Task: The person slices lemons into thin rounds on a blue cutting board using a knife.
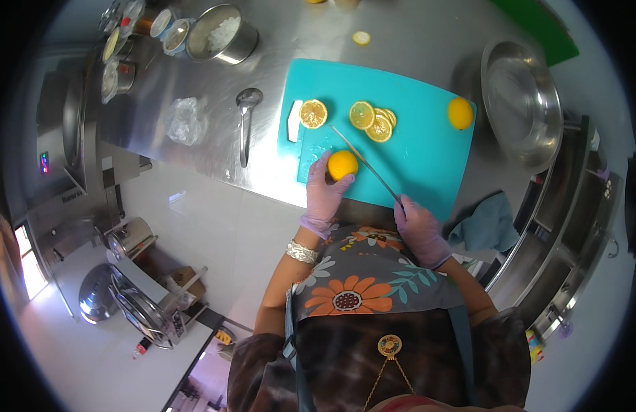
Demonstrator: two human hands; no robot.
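Observation:
Gloved in thin clear plastic, my left hand [325,190] holds a yellow lemon [342,165] near the front edge of a turquoise cutting board [421,170]. My right hand [421,232], gloved too, grips the handle of a knife [366,164], whose blade points up and left over the board, just right of the lemon. A cut lemon piece [313,114] lies face up by the board's handle slot. Several lemon slices [379,128] overlap near the board's middle. A whole lemon [460,113] rests at the board's right edge.
On the steel counter [276,31] stand a metal pot [194,38] with white lumps, a ladle [244,129], a crumpled plastic bag [184,121] and a lemon end [361,37]. Right of the board are a large steel basin [521,103] and a blue-grey cloth [487,224].

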